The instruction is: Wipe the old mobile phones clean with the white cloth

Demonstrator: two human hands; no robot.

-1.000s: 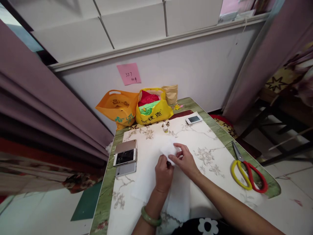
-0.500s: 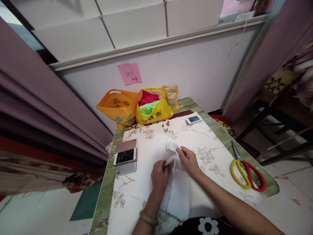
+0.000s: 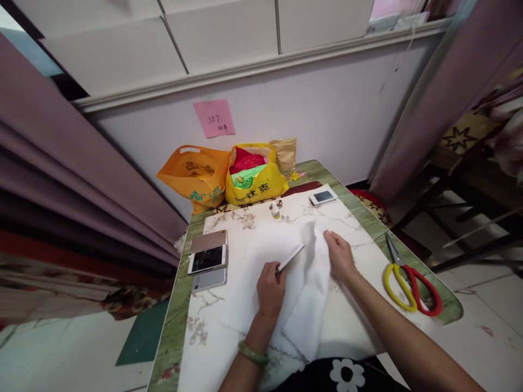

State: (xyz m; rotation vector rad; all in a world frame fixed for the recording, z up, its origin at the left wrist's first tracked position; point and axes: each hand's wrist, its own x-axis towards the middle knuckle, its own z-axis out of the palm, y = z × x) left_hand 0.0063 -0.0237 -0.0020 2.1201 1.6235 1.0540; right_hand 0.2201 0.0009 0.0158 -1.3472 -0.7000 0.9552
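Head view, centre frame: left hand (image 3: 271,288) grips one end of a slim phone-like slab (image 3: 291,257); right hand (image 3: 340,257) pinches white cloth (image 3: 311,296) by its edge. Slab could slip if the cloth snags it or fingers loosen.

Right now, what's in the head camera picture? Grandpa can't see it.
A left hand holds a slim white object over white cloth; the right hand grips the cloth's edge. Phones, scissors and bags share the table.
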